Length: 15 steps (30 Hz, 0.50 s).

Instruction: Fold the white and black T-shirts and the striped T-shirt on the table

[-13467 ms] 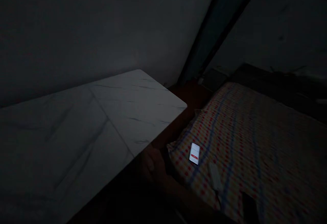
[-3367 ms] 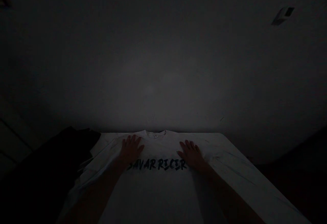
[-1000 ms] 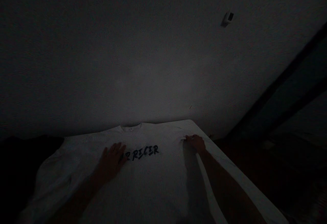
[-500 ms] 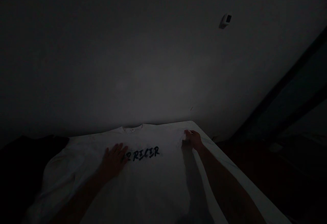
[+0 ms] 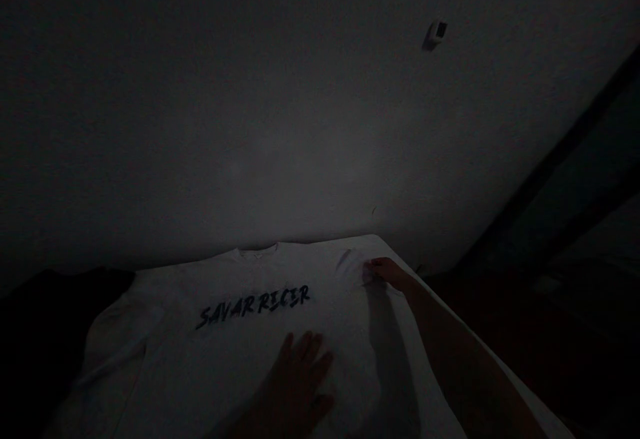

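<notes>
A white T-shirt [image 5: 210, 372] with dark brush-style lettering across its chest lies spread on a light-topped table [image 5: 493, 365], its neckline toward the wall. My left hand [image 5: 303, 375] is over the lower front of the shirt, palm down, with fingers spread. At the right sleeve, my right hand [image 5: 385, 271] pinches the fabric between thumb and fingers. Small creases run from that pinch toward the shoulder. The scene is very dark, so finer cloth detail is hard to see.
A black cloth-like heap [image 5: 65, 299] lies at the left beside the shirt. Behind the table rises a plain wall [image 5: 300, 125] bearing a small white device [image 5: 437, 32]. Dark floor [image 5: 530, 325] lies beyond the table's right edge.
My left hand has moved right and nearer to me, off the lettering, which now shows in full. My right hand has shifted slightly right, with the sleeve fabric in its fingers.
</notes>
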Each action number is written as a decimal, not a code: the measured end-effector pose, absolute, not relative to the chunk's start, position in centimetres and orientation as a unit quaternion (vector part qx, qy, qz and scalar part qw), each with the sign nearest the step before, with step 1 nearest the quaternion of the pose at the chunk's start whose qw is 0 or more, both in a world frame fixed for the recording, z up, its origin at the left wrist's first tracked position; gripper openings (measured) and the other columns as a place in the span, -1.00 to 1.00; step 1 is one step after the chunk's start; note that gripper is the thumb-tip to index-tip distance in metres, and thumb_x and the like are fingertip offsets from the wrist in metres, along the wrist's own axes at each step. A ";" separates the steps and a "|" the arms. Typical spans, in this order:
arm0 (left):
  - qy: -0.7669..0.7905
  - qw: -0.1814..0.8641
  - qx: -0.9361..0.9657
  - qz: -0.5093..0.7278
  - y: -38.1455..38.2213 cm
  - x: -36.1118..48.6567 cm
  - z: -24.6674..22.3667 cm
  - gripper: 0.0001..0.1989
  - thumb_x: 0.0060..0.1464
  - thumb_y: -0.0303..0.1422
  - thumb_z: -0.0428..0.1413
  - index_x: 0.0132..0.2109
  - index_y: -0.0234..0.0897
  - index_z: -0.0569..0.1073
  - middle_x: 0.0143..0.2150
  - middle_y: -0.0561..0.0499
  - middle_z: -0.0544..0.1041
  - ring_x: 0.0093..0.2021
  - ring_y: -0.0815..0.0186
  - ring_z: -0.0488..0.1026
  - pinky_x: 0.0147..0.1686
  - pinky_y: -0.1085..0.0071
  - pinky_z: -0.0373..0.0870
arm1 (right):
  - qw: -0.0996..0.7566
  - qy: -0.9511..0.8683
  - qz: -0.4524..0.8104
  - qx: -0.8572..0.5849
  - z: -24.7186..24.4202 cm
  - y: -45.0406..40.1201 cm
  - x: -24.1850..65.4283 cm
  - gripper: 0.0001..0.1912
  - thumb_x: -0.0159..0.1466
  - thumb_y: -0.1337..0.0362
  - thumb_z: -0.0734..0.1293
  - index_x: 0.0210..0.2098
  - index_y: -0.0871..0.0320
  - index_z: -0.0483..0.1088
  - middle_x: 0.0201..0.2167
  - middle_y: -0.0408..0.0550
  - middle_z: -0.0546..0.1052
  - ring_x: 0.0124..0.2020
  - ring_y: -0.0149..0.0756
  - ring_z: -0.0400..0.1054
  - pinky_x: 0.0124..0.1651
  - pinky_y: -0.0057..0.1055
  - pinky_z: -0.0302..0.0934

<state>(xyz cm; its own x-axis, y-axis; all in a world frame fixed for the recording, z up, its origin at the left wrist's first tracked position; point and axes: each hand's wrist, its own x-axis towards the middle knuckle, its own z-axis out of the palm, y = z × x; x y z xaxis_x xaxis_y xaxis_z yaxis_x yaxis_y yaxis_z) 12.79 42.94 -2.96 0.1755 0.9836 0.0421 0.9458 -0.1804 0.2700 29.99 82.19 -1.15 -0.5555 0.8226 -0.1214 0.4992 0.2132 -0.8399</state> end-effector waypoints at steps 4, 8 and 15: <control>0.634 0.099 0.761 0.098 42.6 12.7 -3.1 -0.32 0.34 0.02 -0.10 0.49 0.10 -0.12 0.54 -0.06 -0.12 0.51 -0.02 -0.13 0.41 -0.23 -0.14 | 0.205 -0.759 0.446 -0.428 -1.5 81.6 30.0 -0.48 0.17 -0.17 0.34 -0.33 0.23 0.48 -0.39 0.03 0.56 -0.32 -0.23 0.42 -0.29 -0.39 0.28; 0.635 0.085 0.761 0.099 42.5 12.8 -2.8 -0.33 0.35 0.02 -0.13 0.49 0.11 -0.14 0.54 -0.04 -0.12 0.51 -0.02 -0.12 0.42 -0.21 -0.13 | 0.215 -0.769 0.400 -0.449 -1.6 80.9 30.1 -0.49 0.20 -0.14 0.34 -0.25 0.24 0.50 -0.30 0.07 0.59 -0.20 -0.17 0.45 -0.24 -0.39 0.30; 0.632 0.087 0.763 0.099 42.5 12.8 -3.0 -0.35 0.36 0.02 -0.14 0.49 0.11 -0.14 0.54 -0.04 -0.13 0.51 -0.03 -0.13 0.41 -0.25 -0.11 | 0.178 -0.800 0.274 -0.503 -1.8 80.4 31.3 -0.71 0.13 0.13 0.44 -0.25 0.19 0.51 -0.28 0.05 0.59 -0.21 -0.14 0.47 -0.23 -0.37 0.30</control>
<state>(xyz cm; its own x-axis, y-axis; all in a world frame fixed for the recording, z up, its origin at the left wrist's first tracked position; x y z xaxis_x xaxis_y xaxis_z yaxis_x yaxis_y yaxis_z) 12.85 42.50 -2.99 0.1807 0.9827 0.0413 0.9483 -0.1852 0.2578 31.28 80.42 -1.80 -0.4306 0.9025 0.0096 0.7067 0.3438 -0.6184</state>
